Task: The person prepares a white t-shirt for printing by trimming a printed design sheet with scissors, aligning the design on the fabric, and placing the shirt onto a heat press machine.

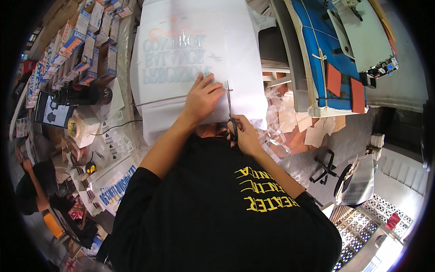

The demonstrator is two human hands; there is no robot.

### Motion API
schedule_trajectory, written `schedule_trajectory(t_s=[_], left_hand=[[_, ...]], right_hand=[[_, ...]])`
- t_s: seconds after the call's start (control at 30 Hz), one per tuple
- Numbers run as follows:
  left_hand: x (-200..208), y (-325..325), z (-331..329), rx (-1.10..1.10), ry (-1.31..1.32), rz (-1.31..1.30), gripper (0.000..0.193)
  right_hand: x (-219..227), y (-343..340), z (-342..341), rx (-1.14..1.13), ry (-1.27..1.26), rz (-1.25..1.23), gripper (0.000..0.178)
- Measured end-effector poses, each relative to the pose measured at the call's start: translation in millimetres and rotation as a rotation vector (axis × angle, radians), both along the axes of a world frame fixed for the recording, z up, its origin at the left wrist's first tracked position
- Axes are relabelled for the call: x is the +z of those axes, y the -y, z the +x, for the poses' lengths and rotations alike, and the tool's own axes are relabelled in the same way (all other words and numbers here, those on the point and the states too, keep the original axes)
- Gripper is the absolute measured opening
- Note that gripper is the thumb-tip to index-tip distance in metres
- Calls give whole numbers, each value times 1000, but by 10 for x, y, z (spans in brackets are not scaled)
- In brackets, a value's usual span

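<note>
A large white sheet (244,59) with mirrored silver and orange lettering (174,56) lies spread out in front of me. My left hand (203,99) rests on it, fingers stretched out just below the lettering. Under or beside that hand runs a thin dark straight line (158,100), perhaps a narrow strip; its exact kind cannot be made out. My right hand (244,135) grips the dark handles of a pair of scissors (229,105). The blades point away from me over the sheet, near the left fingertips. Whether they are cutting cannot be told.
Rows of open cardboard boxes (81,41) stand at far left, with a black tumbler (97,96) and tablet (52,111) nearer. Clear plastic scraps and brown paper (317,131) lie right. A blue-topped machine table (312,45) stands far right. Another person's arm (36,181) shows at left.
</note>
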State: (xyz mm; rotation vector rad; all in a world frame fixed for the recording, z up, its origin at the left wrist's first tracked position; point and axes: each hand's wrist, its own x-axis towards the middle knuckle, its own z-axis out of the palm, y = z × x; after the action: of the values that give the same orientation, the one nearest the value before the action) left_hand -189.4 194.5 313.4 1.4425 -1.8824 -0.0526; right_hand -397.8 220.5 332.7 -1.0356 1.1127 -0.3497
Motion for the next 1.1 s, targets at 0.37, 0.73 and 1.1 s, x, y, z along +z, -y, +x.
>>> schedule_trajectory(t_s=[0.37, 0.73, 1.1], left_hand=[[22, 8, 2, -12, 75, 24, 16], [282, -139, -68, -46, -42, 27, 22], [431, -207, -99, -50, -147, -24, 17]], right_hand=[[22, -70, -21, -8, -48, 9, 44], [57, 201, 184, -75, -23, -17, 43], [45, 388, 263, -92, -24, -15, 41]])
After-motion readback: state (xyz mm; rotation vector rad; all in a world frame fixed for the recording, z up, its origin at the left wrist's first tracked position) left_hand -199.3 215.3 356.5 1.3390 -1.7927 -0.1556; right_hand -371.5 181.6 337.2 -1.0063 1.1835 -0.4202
